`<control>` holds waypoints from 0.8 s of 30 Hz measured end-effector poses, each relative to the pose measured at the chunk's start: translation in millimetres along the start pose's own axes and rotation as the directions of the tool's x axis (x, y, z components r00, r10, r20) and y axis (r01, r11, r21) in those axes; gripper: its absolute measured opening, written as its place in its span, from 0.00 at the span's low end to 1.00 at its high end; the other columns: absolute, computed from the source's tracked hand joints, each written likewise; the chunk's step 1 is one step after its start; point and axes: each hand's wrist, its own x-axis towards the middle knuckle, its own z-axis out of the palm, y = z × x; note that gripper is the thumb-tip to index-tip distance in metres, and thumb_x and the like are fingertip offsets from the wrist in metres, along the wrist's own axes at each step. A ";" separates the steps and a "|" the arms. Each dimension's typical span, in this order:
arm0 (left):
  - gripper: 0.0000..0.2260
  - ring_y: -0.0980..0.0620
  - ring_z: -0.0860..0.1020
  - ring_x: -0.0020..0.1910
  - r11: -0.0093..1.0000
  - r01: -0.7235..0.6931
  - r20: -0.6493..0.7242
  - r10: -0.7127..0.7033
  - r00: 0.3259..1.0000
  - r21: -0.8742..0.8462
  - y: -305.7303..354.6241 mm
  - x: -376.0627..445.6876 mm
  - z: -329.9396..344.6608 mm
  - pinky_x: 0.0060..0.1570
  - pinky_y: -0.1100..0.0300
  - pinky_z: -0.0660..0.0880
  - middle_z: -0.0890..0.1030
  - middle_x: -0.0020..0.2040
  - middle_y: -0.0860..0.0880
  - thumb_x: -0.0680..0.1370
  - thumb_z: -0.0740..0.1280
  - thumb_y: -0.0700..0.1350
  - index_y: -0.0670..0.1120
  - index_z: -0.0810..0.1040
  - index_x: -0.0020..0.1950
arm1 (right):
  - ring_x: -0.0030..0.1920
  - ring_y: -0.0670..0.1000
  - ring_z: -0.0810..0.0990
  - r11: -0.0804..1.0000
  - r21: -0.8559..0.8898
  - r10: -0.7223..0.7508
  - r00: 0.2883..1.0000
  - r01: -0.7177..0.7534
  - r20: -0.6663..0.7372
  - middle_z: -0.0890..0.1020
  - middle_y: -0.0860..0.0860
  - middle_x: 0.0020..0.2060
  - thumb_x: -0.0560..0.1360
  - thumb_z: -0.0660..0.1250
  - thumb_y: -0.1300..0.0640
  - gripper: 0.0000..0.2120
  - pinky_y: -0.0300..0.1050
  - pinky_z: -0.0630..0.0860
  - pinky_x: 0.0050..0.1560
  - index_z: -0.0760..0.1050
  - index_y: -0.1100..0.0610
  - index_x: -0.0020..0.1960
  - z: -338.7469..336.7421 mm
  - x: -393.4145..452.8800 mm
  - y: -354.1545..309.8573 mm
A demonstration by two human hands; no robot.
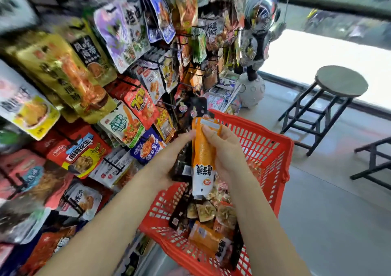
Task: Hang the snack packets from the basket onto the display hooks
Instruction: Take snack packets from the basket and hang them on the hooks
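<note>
An orange snack packet (203,159) was held upright above the red basket (264,148), long axis near-to-far, grasped between left hand (169,161) and right hand (226,148).

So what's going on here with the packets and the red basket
A person is restocking a snack display. Both hands hold packets above the red basket: the right hand grips an orange and white packet near its top, and the left hand holds a dark packet beside it. More packets lie in the basket. The display hooks on the left are already crowded, and neither held packet is hung yet.
</note>
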 end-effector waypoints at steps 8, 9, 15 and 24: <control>0.06 0.50 0.86 0.43 0.901 -0.402 -0.083 0.419 0.904 0.163 122.7 -99.7 -7.8 0.43 0.56 0.82 0.87 0.44 0.46 0.77 0.67 0.37 0.42 0.84 0.48 | 0.38 0.49 0.76 0.753 -0.355 -0.560 0.823 0.555 0.098 0.81 0.54 0.37 0.74 0.73 0.45 0.13 0.60 0.77 0.47 0.79 0.55 0.43 134.1 -5.1 -109.9; 0.05 0.51 0.86 0.43 0.854 -0.475 -0.127 0.506 0.853 0.211 136.1 -116.2 -15.5 0.47 0.54 0.82 0.87 0.43 0.48 0.78 0.68 0.37 0.42 0.84 0.47 | 0.39 0.47 0.77 0.735 -0.334 -0.578 0.803 0.590 0.148 0.81 0.51 0.38 0.75 0.73 0.45 0.13 0.58 0.77 0.47 0.79 0.55 0.45 154.8 -14.3 -123.4; 0.35 0.42 0.82 0.60 0.607 -0.722 -0.364 0.789 0.495 0.333 204.9 -245.0 -52.9 0.65 0.37 0.74 0.86 0.56 0.46 0.55 0.84 0.61 0.41 0.85 0.54 | 0.50 0.43 0.83 0.657 -0.150 -0.579 0.622 0.739 0.526 0.86 0.43 0.49 0.75 0.68 0.40 0.17 0.44 0.79 0.50 0.79 0.49 0.58 264.2 -77.9 -159.1; 0.35 0.45 0.81 0.61 0.318 -0.760 -0.388 0.917 0.094 0.566 217.4 -406.6 -96.8 0.63 0.37 0.74 0.85 0.58 0.50 0.55 0.85 0.60 0.48 0.84 0.59 | 0.37 0.40 0.81 0.619 0.081 -0.628 0.431 0.781 0.648 0.83 0.37 0.34 0.78 0.70 0.51 0.06 0.39 0.78 0.39 0.81 0.49 0.42 387.3 -159.4 -188.5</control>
